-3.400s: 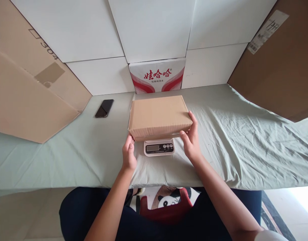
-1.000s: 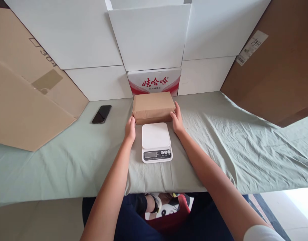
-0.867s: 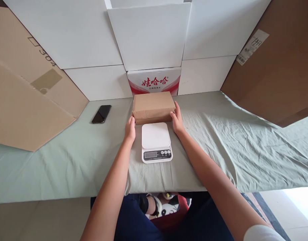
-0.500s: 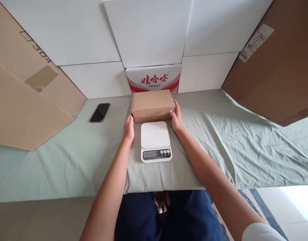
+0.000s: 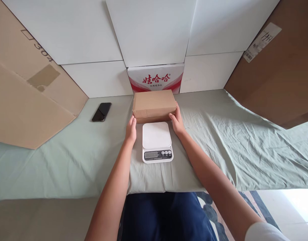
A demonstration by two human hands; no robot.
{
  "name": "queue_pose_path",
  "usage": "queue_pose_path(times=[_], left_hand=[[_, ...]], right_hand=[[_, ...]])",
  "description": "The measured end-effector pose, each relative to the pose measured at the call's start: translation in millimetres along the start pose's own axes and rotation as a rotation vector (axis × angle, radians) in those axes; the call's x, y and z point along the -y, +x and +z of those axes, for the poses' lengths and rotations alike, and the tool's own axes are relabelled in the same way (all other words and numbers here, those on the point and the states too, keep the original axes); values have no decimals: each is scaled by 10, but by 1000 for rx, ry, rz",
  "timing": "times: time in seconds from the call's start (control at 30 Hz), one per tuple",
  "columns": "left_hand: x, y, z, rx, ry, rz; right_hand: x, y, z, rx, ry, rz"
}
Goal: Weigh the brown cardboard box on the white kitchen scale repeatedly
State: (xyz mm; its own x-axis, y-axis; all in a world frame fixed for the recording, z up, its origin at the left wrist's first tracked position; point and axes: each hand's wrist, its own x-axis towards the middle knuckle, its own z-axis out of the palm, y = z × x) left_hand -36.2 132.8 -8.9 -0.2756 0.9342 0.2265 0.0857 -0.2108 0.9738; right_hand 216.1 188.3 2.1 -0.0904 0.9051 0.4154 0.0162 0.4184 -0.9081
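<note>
A small brown cardboard box (image 5: pixel 154 102) lies lengthwise across the cloth, directly behind a white kitchen scale (image 5: pixel 157 135). My left hand (image 5: pixel 131 130) grips the box at its near left corner, thumb upward. At the near right corner my right hand (image 5: pixel 178 121) holds it, with the thumb on the front face and the fingers along the side. Most of the fingers of both hands are hidden by the box. The scale sits between my wrists, its display and several buttons facing me; I cannot make out a reading.
A black phone (image 5: pixel 101 112) lies to the left on the green cloth (image 5: pixel 76 160). Behind the small box stands a white and red carton (image 5: pixel 156 77) against white panels (image 5: pixel 151 30). Large cardboard sheets (image 5: pixel 25 83) flank the left side, and another brown cardboard (image 5: pixel 276 73) the right.
The view has shifted slightly, so everything appears a little further right. My hands keep the same hold on the box, and the scale and phone stay in place.
</note>
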Motion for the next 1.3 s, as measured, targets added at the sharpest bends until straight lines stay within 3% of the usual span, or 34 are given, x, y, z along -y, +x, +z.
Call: queue_pose_path(times=[0.27,0.43,0.57,0.67,1.3], left_hand=[[-303,-155,-91,-98,30,183],[-468,-688,-73,-92,21,232],[-484,-1150,-61,-41,28,215],[-472,-1349,-84,-33,29,223],[-449,-1376,-133,-70,36,155]], right_hand=[[170,-122,97,25,-77,-236],[403,-546,13,-30,-100,-261],[498,-950,-100,-71,-68,-186],[546,-1138,-124,-65,-51,-173],[669,-1198,-75,-62,-58,-152]])
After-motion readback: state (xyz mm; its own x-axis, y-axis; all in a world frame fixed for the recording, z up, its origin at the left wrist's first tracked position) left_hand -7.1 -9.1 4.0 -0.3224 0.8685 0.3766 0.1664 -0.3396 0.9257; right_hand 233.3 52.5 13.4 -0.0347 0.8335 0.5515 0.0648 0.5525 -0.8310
